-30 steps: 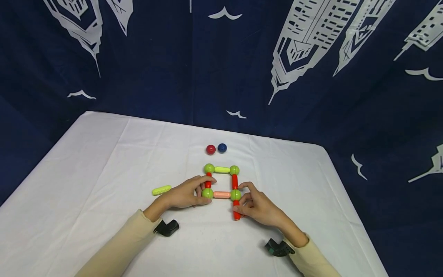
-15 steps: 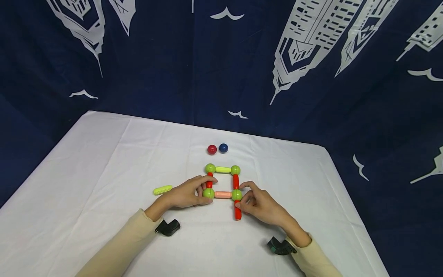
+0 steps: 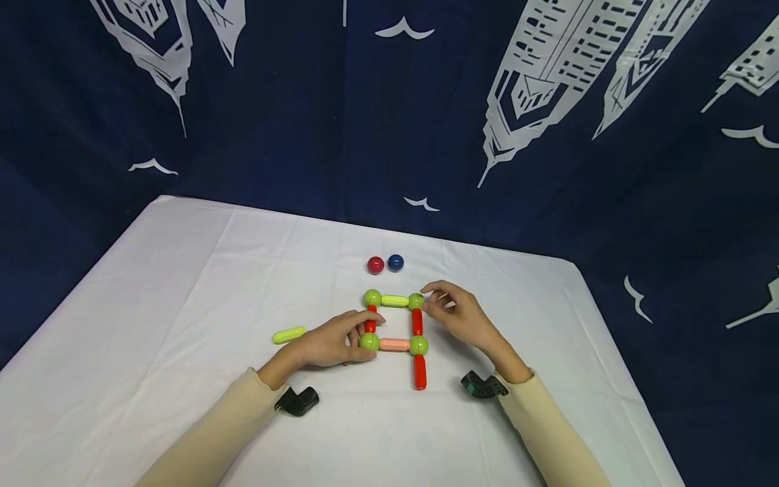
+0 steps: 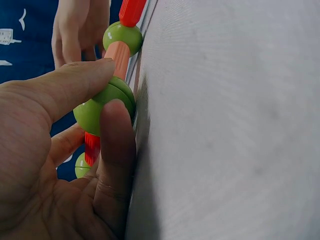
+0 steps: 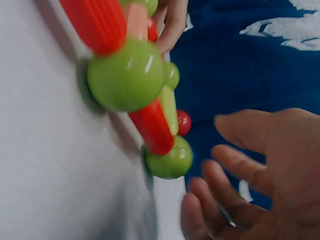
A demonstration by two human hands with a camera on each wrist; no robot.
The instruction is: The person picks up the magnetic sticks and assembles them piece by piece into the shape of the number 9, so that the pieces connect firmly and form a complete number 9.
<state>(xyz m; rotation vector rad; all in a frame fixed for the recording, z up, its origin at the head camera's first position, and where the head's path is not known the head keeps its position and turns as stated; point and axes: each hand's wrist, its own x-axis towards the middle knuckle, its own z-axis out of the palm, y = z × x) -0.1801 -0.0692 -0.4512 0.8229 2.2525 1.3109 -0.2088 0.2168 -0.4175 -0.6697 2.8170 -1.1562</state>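
Observation:
A square of green balls and rods lies on the table. Its far rod is a yellow-green rod (image 3: pixel 395 301), its near one a salmon rod (image 3: pixel 394 345); a red rod (image 3: pixel 416 322) forms each side. From the near right ball (image 3: pixel 418 345), another red rod (image 3: pixel 420 372) points toward the person. My left hand (image 3: pixel 328 340) grips the near left ball (image 4: pixel 90 116) between thumb and fingers. Beside the far right ball (image 5: pixel 171 159), my right hand (image 3: pixel 460 318) hangs with fingers loosely bent and spread, a gap showing in the right wrist view.
A loose yellow-green rod (image 3: pixel 289 335) lies left of the left hand. Beyond the square sit a red ball (image 3: pixel 375 265) and a blue ball (image 3: pixel 395 263). White cloth covers the table (image 3: pixel 243 270); a dark blue printed curtain (image 3: pixel 292 135) hangs behind it.
My right hand has let go of the near red rod and moved away from me, up to the far right ball. The left hand keeps its grip on the near left ball.

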